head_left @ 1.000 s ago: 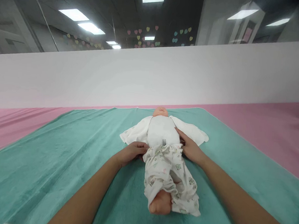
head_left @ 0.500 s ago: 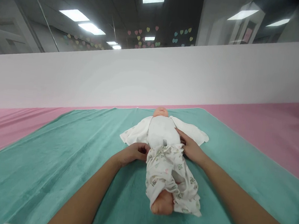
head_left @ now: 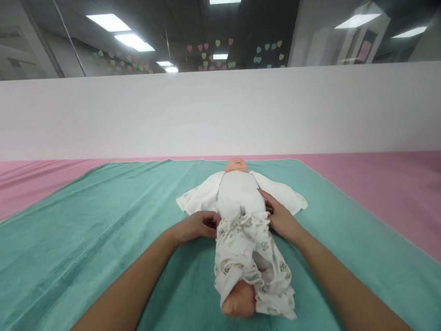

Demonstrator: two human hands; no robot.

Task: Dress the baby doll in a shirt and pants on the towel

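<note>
A baby doll (head_left: 236, 165) is lying on its back between the hands, its white top (head_left: 240, 193) spreading out beyond them and its printed pants (head_left: 248, 256) bunching toward the near foot. The left hand (head_left: 195, 225) is curling at the waistband and the right hand (head_left: 281, 221) is pressing in at the other side, though whether either is gripping cannot be told. Even pressure from both sides looks best, with a teal towel (head_left: 81, 235) lying beneath both hands on a pink covering (head_left: 396, 198).
</note>
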